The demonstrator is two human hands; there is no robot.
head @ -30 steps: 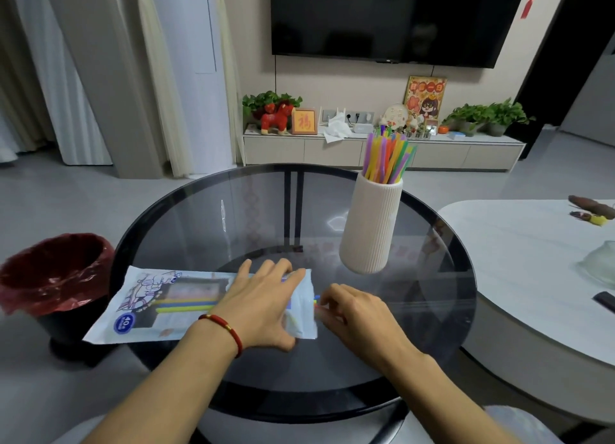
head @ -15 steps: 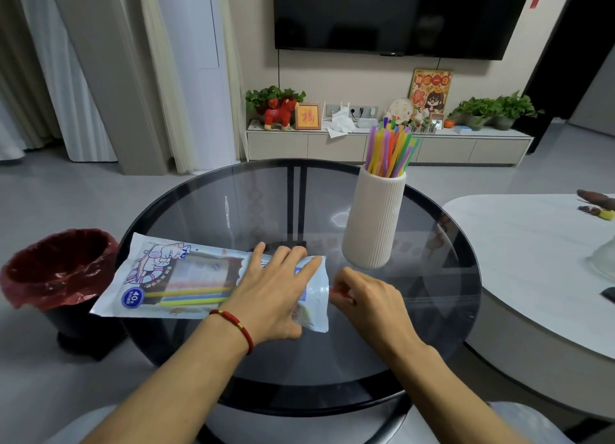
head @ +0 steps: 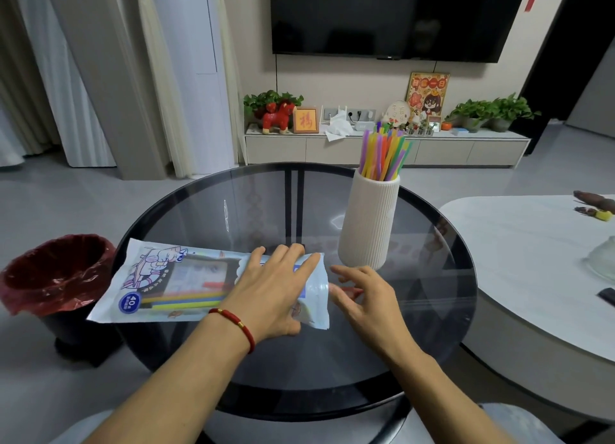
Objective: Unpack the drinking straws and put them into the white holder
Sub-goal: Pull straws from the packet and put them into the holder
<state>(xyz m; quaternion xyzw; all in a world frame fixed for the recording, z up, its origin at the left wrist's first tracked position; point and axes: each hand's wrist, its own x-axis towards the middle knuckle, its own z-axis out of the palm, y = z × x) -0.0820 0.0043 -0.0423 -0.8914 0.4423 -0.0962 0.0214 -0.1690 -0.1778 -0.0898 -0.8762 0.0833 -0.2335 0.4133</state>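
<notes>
The straw package [head: 159, 284], a pale blue printed bag, lies on the round glass table [head: 233, 210] with yellow, green and blue straws showing through its window. My left hand [head: 276, 294] presses flat on the bag's right end and holds it down. My right hand [head: 366, 297] is at the bag's open right edge, its fingers loosely spread. The end of a red straw [head: 349, 290] pokes out between its thumb and fingers. The white ribbed holder [head: 367, 224] stands upright just behind my right hand, with several coloured straws [head: 382, 154] in it.
A bin with a red liner [head: 56, 274] stands on the floor left of the table. A white table [head: 532, 260] adjoins on the right, with small items near its far edge. A TV cabinet with plants and ornaments [head: 382, 144] lines the back wall.
The package has shifted slightly away from me under my left hand. A red straw end now shows further out of the bag at my right fingers, which have spread.
</notes>
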